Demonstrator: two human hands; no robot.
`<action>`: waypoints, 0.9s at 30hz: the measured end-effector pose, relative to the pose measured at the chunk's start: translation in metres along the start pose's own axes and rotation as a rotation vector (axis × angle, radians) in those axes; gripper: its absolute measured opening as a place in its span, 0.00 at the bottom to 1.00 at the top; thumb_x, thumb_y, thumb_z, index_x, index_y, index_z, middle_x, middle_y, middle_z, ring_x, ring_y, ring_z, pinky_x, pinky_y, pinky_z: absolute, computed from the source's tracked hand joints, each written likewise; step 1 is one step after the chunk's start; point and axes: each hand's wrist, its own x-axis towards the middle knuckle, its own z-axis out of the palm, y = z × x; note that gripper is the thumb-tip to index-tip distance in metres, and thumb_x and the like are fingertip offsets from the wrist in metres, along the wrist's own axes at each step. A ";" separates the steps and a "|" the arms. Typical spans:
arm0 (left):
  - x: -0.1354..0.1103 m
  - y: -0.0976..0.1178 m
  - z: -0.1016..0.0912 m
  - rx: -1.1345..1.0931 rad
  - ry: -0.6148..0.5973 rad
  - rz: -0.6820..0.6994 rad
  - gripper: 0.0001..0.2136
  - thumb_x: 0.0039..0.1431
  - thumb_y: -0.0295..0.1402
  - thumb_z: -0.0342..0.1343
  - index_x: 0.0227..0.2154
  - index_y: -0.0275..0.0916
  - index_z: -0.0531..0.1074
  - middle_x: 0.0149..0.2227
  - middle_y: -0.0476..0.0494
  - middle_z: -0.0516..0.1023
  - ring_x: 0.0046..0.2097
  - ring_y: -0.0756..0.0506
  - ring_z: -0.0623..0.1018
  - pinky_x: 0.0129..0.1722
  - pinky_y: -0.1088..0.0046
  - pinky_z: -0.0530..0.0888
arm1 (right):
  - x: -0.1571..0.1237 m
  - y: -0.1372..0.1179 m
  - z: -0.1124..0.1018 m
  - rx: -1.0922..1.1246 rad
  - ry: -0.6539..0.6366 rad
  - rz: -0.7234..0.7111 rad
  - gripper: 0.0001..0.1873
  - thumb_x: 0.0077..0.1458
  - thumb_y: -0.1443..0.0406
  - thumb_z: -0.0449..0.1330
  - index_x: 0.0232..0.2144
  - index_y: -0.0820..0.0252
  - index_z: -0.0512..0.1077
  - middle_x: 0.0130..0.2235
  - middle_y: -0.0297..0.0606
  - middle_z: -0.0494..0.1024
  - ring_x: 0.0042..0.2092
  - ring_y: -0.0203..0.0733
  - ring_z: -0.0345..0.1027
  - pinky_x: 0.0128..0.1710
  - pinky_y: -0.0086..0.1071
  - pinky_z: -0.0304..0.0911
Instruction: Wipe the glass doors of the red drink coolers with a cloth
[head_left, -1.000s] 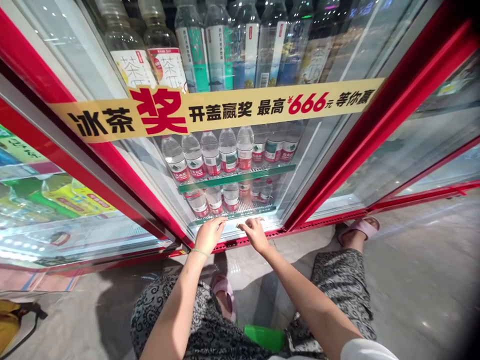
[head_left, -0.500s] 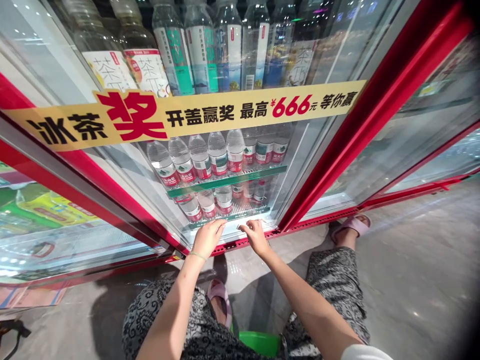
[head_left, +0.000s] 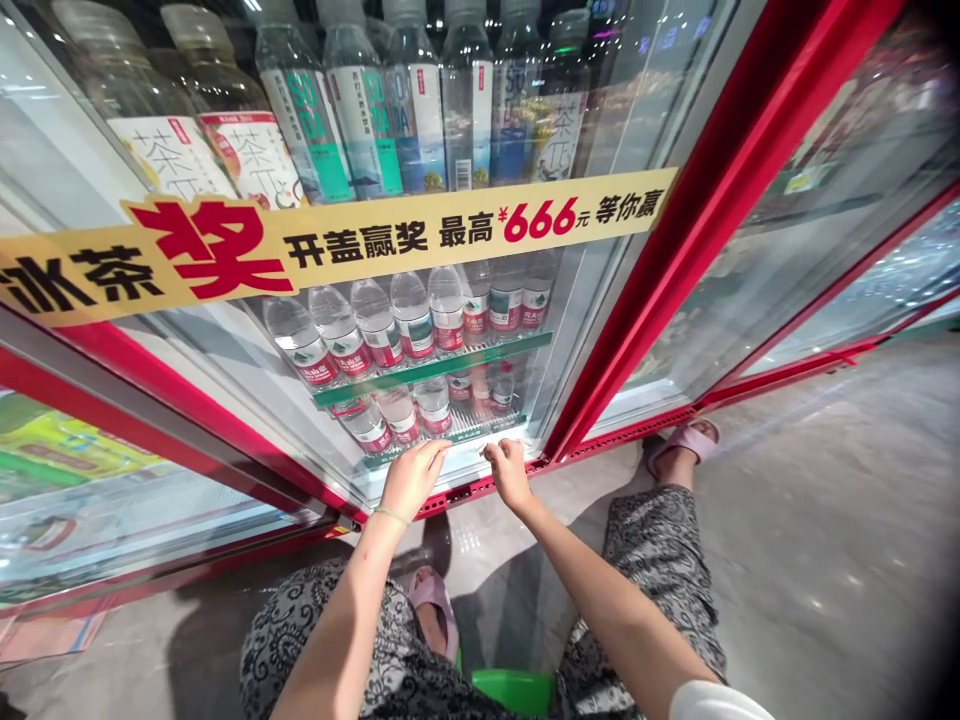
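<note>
Both my hands are raised in front of the lower part of a glass fridge door. My left hand points forward with its fingers pressed together at the tips; whatever they may hold is too small to make out. A short gap away, my right hand has its fingers curled in against the thumb, and a tiny bit of something at the tips cannot be identified. Behind the glass, small water bottles with red and white labels stand on a shelf, with more bottles below.
A yellow banner crosses the door. Soda bottles and tea bottles fill the shelf above. Red frames border the doors. Between my feet in pink slippers is something green on the tiled floor.
The fridge and banner have shifted left in the view as the camera turned slightly. My right hand's fingers look more curled, while my left hand keeps its pose.
</note>
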 end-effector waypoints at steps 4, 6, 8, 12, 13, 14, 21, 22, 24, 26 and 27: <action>0.001 0.002 0.001 -0.001 -0.012 0.023 0.13 0.71 0.35 0.50 0.49 0.47 0.79 0.49 0.48 0.84 0.50 0.45 0.83 0.55 0.68 0.78 | 0.006 0.007 0.000 -0.010 0.083 -0.019 0.17 0.56 0.74 0.52 0.36 0.54 0.79 0.35 0.35 0.65 0.41 0.42 0.58 0.44 0.35 0.58; 0.002 0.003 0.003 -0.003 -0.017 0.029 0.13 0.71 0.35 0.49 0.49 0.47 0.78 0.50 0.48 0.84 0.50 0.45 0.83 0.54 0.67 0.78 | 0.023 0.008 -0.002 -0.020 0.145 -0.016 0.18 0.56 0.74 0.52 0.40 0.54 0.78 0.39 0.37 0.66 0.45 0.44 0.59 0.49 0.39 0.59; 0.003 0.004 0.008 -0.003 -0.017 0.035 0.13 0.71 0.35 0.49 0.50 0.47 0.78 0.50 0.47 0.84 0.50 0.45 0.83 0.54 0.67 0.78 | 0.035 0.010 -0.004 -0.029 0.195 -0.014 0.19 0.56 0.74 0.53 0.44 0.53 0.77 0.42 0.38 0.66 0.48 0.46 0.60 0.53 0.43 0.59; 0.005 0.012 0.023 -0.002 -0.036 0.069 0.14 0.71 0.33 0.49 0.52 0.47 0.77 0.52 0.47 0.83 0.51 0.45 0.82 0.56 0.67 0.78 | 0.024 0.016 -0.004 -0.033 0.240 -0.012 0.22 0.52 0.76 0.53 0.45 0.53 0.74 0.42 0.38 0.66 0.47 0.45 0.62 0.52 0.43 0.63; 0.006 0.015 0.027 -0.001 -0.046 0.081 0.14 0.71 0.33 0.49 0.53 0.47 0.76 0.52 0.47 0.83 0.52 0.45 0.82 0.56 0.67 0.78 | 0.017 0.020 -0.004 -0.031 0.242 -0.010 0.22 0.51 0.77 0.52 0.44 0.53 0.73 0.41 0.38 0.67 0.46 0.45 0.63 0.50 0.42 0.64; 0.006 0.017 0.030 0.000 -0.054 0.092 0.14 0.70 0.33 0.49 0.53 0.47 0.76 0.52 0.47 0.83 0.52 0.45 0.82 0.56 0.67 0.77 | 0.012 0.024 -0.006 -0.026 0.242 -0.007 0.22 0.50 0.77 0.52 0.44 0.53 0.73 0.41 0.38 0.67 0.45 0.44 0.63 0.49 0.41 0.65; 0.006 0.023 0.037 -0.002 -0.080 0.128 0.15 0.71 0.33 0.48 0.53 0.46 0.76 0.52 0.46 0.82 0.52 0.45 0.82 0.56 0.66 0.77 | 0.031 0.065 -0.041 -0.041 0.522 0.202 0.22 0.54 0.73 0.51 0.52 0.57 0.64 0.47 0.43 0.66 0.51 0.48 0.60 0.54 0.47 0.60; 0.006 0.023 0.037 -0.003 -0.080 0.129 0.15 0.71 0.33 0.48 0.53 0.46 0.76 0.52 0.46 0.82 0.52 0.45 0.82 0.56 0.67 0.78 | 0.035 0.066 -0.044 -0.044 0.565 0.234 0.22 0.55 0.74 0.50 0.53 0.57 0.63 0.48 0.44 0.65 0.52 0.49 0.59 0.54 0.47 0.59; 0.006 0.023 0.037 -0.003 -0.075 0.127 0.15 0.71 0.33 0.48 0.53 0.46 0.76 0.52 0.46 0.83 0.51 0.45 0.82 0.55 0.67 0.78 | 0.034 0.058 -0.040 -0.039 0.593 0.257 0.23 0.56 0.74 0.49 0.54 0.57 0.62 0.48 0.45 0.64 0.53 0.49 0.59 0.55 0.48 0.59; 0.007 0.023 0.038 -0.002 -0.071 0.126 0.15 0.71 0.32 0.48 0.54 0.46 0.76 0.51 0.46 0.83 0.50 0.46 0.83 0.55 0.68 0.78 | 0.024 0.040 -0.026 -0.020 0.542 0.228 0.23 0.56 0.74 0.49 0.53 0.57 0.64 0.48 0.46 0.66 0.53 0.49 0.60 0.54 0.47 0.60; 0.008 0.023 0.038 -0.001 -0.070 0.127 0.15 0.71 0.33 0.48 0.54 0.46 0.76 0.51 0.46 0.83 0.50 0.46 0.83 0.55 0.68 0.78 | 0.018 0.029 -0.018 -0.004 0.492 0.196 0.23 0.55 0.74 0.50 0.53 0.56 0.65 0.48 0.45 0.67 0.52 0.49 0.62 0.54 0.46 0.62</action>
